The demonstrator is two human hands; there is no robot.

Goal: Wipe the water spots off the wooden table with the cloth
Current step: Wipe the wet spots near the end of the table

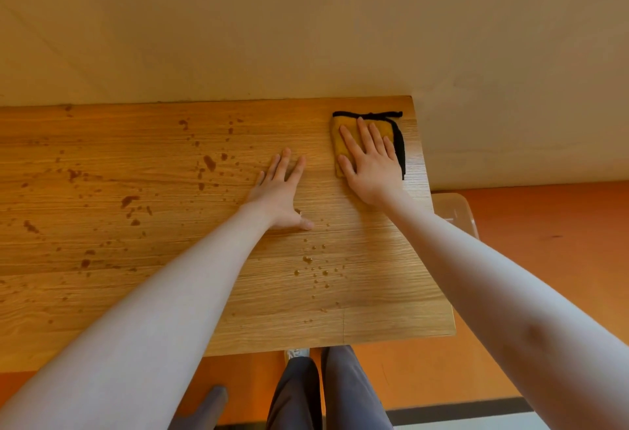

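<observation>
Table (136,157) runs off frame at left edge. Right hand (371,164) covers much of the cloth (340,143). Clear chair (456,212) mostly hidden behind table's right end.

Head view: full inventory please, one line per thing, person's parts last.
Rectangular wooden table: one, light brown, fills the middle, far edge against the wall.
Folded yellow cloth with black edging: one, far right corner of the table, under the right hand.
Water spots: many, dark, scattered over the left and centre, plus small droplets near the front right.
Plain wall: one, beige, behind the table.
Floor: orange, right of and below the table.
Clear chair back: one, transparent, just off the table's right edge.
Legs in grey trousers: two, below the near edge.
Left hand: flat on the bare wood, fingers straight.
Right hand: flat, pressing the cloth.
</observation>
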